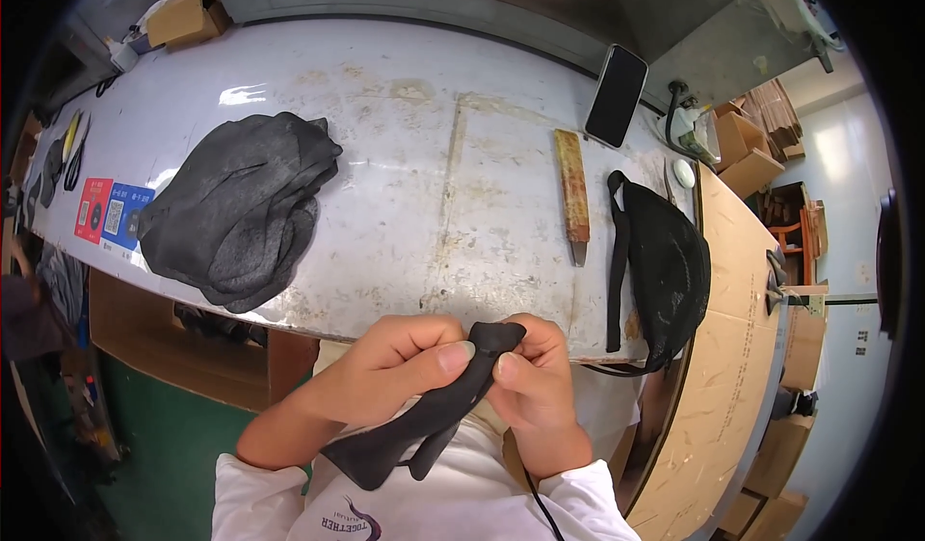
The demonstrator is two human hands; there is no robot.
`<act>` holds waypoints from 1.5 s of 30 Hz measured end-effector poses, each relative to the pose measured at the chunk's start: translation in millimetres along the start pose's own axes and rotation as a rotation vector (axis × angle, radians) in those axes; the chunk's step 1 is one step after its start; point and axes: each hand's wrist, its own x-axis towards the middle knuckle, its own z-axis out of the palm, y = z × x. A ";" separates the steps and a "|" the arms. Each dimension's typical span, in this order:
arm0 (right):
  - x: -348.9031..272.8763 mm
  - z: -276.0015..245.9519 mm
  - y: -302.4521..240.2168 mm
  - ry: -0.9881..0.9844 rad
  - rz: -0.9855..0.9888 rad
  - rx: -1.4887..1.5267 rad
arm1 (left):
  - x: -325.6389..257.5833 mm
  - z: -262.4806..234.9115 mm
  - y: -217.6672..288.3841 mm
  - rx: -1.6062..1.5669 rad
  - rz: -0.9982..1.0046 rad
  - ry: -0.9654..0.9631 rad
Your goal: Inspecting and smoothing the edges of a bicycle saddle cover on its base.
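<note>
I pinch the black strip [434, 416] between both hands, left hand [390, 368] and right hand [535, 377] closed on its top end; next I judge a careful fold there.

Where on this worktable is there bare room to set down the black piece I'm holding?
The widest bare patch of the white worktable lies between the grey fabric pile and the wooden strip. It is crowded to the right, where the black mesh piece and the phone sit, and at the far left by the scissors.

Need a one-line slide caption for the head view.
Both hands, left hand and right hand, pinch a black fabric piece at a worn white workbench.
</note>
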 end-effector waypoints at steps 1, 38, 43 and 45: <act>0.5 1.1 -0.8 -0.012 0.028 0.032 | 1.1 0.2 -4.1 0.059 0.092 0.004; -5.3 27.3 -8.6 -0.073 0.020 -0.704 | 8.1 -12.6 19.7 0.468 0.437 0.432; -1.7 28.6 -9.9 -0.095 -0.036 -0.773 | 9.2 -10.8 9.1 0.178 0.428 0.398; 3.5 26.1 -10.5 -0.105 -0.342 -1.166 | 10.9 -5.2 8.4 -0.004 0.223 0.225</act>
